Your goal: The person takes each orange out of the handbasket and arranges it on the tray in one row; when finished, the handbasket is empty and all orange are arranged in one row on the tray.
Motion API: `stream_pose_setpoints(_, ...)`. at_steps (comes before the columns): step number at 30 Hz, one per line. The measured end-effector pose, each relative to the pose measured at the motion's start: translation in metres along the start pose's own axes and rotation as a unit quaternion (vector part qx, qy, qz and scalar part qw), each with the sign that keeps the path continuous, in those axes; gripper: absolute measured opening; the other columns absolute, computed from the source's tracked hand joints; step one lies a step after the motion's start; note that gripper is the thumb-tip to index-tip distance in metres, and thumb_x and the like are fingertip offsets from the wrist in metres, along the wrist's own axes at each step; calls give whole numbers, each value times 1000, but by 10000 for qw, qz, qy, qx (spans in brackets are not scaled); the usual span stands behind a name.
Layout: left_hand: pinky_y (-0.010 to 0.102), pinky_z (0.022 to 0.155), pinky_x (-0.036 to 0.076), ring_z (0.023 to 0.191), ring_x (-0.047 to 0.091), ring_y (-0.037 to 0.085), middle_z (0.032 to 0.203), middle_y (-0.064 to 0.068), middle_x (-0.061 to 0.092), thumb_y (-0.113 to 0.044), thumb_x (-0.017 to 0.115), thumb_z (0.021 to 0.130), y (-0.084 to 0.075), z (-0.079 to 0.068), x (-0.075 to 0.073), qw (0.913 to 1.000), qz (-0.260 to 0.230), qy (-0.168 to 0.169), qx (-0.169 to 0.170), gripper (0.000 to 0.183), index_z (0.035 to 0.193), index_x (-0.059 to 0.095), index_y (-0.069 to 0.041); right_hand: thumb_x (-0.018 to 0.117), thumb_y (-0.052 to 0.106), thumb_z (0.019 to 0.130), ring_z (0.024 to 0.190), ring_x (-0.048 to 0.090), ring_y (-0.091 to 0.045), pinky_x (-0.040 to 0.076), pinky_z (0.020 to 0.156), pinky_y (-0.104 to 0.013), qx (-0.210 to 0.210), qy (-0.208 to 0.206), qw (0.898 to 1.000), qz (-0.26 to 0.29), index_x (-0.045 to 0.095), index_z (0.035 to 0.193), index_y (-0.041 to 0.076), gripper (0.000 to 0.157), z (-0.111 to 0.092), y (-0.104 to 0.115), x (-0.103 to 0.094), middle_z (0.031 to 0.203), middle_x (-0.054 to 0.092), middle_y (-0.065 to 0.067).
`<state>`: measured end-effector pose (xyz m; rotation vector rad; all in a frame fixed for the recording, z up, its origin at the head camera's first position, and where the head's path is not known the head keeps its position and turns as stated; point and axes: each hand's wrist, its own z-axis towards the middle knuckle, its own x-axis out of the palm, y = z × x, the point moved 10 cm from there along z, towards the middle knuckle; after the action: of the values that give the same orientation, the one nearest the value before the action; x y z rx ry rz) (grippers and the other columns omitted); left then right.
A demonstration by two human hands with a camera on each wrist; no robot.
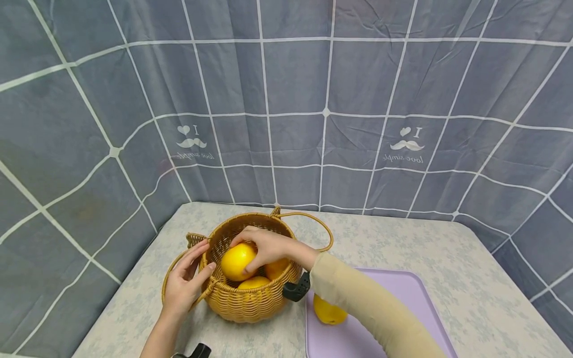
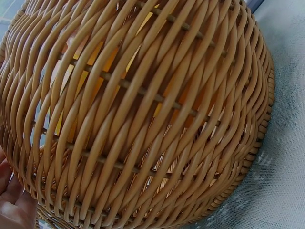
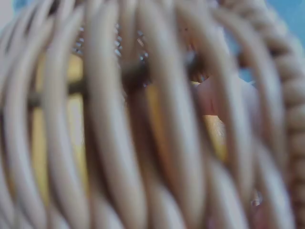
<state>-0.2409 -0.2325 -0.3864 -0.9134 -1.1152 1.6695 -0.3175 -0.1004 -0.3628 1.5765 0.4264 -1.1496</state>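
Wicker basket [image 1: 246, 306]: two fruits [image 1: 254, 283] inside, right hand [image 1: 267, 246] grips a third fruit [image 1: 237, 262], left hand [image 1: 182, 284] rests straight-fingered against rim [image 1: 250, 215], fourth fruit [image 1: 329, 312] still on tray [image 1: 403, 285].

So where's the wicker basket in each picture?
Head: the wicker basket sits just left of centre, lower half.
Left wrist: its weave fills most of the picture.
Right wrist: blurred weave, close up, nearly everywhere.
Shared landmark: yellow fruit inside, glimpsed through gaps in both wrist views.

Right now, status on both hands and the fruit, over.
Right hand gripping yellow fruit inside wicker basket. Left hand touching its rim. Two more fruits visible inside; right sleeve partly hiding another on purple tray.
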Motion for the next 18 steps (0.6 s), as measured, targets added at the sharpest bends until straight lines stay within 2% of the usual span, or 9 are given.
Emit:
stream_pose_setpoints(5, 11, 105, 32, 124, 41, 2, 138, 8, 45, -2, 67, 86, 0, 0, 0, 10000, 30, 1, -9, 44, 128, 54, 5, 82, 23, 70, 101, 49, -7, 46, 86, -17, -51, -323, 9979, 562, 59, 122, 18, 58, -12, 8, -13, 118, 51, 2)
stream_pose_setpoints(10, 10, 105, 32, 123, 42, 1, 137, 6, 46, -1, 66, 86, 0, 0, 0, 10000, 24, 15, 86, 44, 127, 54, 6, 82, 22, 72, 103, 50, -8, 51, 85, -20, -41, -881, 9885, 1230, 57, 125, 20, 59, -31, 5, -29, 123, 50, 4)
stream_pose_setpoints(14, 11, 105, 32, 123, 42, 1, 137, 6, 47, 1, 66, 86, -1, -1, 0, 9999, -4, 15, 131, 44, 127, 54, 7, 80, 18, 73, 102, 52, -12, 54, 85, -25, -9, -1372, 9752, 1734, 55, 128, 19, 60, -48, 0, -44, 126, 49, 4)
stream_pose_setpoints(18, 12, 105, 33, 124, 42, 1, 137, 6, 46, 0, 66, 86, -1, -1, 0, 9999, -14, 11, 138, 43, 127, 54, 6, 78, 10, 76, 102, 55, -20, 56, 84, -30, 101, -1782, 9554, 2354, 53, 130, 16, 60, -68, -6, -56, 128, 46, -2)
